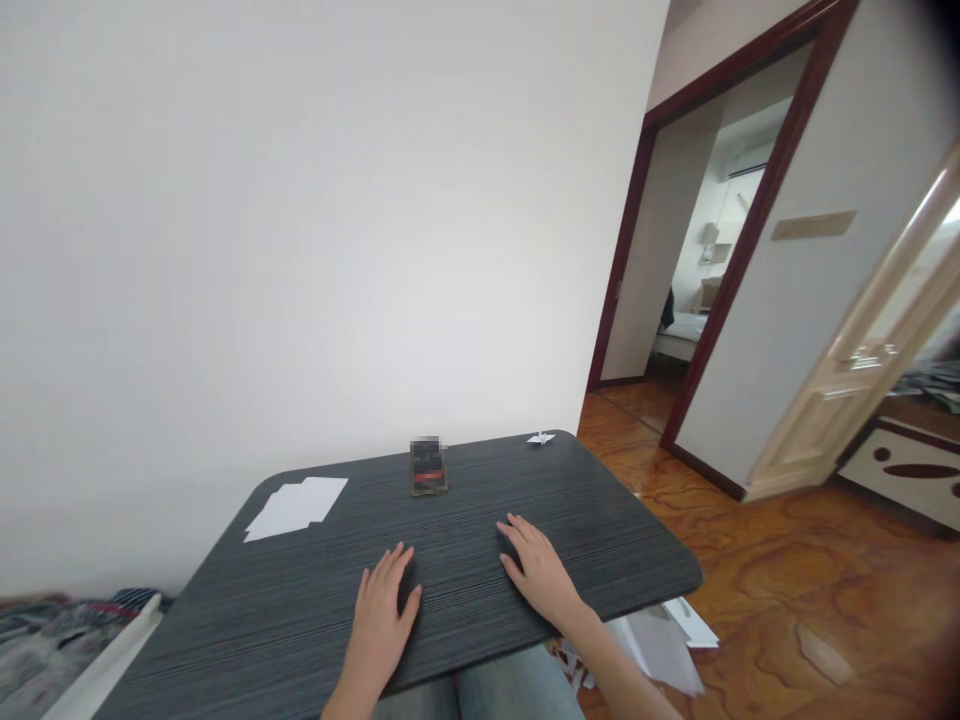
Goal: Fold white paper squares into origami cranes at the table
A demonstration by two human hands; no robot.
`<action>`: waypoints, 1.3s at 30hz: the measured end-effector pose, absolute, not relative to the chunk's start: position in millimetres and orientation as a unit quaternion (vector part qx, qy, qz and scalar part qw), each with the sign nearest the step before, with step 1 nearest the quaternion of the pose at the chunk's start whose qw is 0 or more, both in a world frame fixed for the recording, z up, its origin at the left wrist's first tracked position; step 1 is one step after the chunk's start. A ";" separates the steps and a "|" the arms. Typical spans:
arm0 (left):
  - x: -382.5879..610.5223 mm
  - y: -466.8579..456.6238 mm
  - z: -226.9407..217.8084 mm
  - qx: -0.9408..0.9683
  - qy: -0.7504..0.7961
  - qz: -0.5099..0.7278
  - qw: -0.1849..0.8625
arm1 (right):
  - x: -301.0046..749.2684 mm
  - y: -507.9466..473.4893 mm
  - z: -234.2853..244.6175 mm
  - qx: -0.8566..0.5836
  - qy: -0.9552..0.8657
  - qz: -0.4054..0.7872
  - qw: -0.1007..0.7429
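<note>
My left hand (384, 608) lies flat on the dark wood-grain table (300, 600), fingers stretched out and empty. My right hand (536, 570) rests palm down a little to the right, fingers spread, holding nothing. Ahead of both hands, near the table's far edge, a small dark upright object (428, 467) with a red stripe stands; its top is blurred. White paper sheets (295, 506) lie at the far left of the table. A small white folded paper figure (541, 438) sits at the far right corner.
A plain white wall rises behind the table. At right, an open dark-framed doorway (697, 300) leads to a bedroom, and a cream door (862, 370) stands ajar. White papers (664, 640) lie on the wooden floor beside the table. Patterned fabric (67, 625) is at the lower left.
</note>
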State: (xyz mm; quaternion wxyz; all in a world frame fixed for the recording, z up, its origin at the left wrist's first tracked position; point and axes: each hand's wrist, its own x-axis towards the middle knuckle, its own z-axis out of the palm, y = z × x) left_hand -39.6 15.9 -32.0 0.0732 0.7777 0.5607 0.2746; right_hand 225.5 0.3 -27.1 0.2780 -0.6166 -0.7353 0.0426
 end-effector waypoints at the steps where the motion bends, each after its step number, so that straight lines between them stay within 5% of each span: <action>1: -37.2 13.5 -29.9 0.784 0.565 0.248 0.060 | 219.3 -4.8 -26.9 -0.615 -0.740 0.039 0.271; 13: -27.1 -15.9 -15.4 0.798 0.593 0.110 0.001 | 193.2 -20.5 -19.0 -0.602 -0.772 0.039 0.201; 39: -61.7 -1.6 -17.5 0.831 0.541 0.125 -0.002 | 192.5 -8.6 -38.4 -0.648 -0.744 0.015 0.159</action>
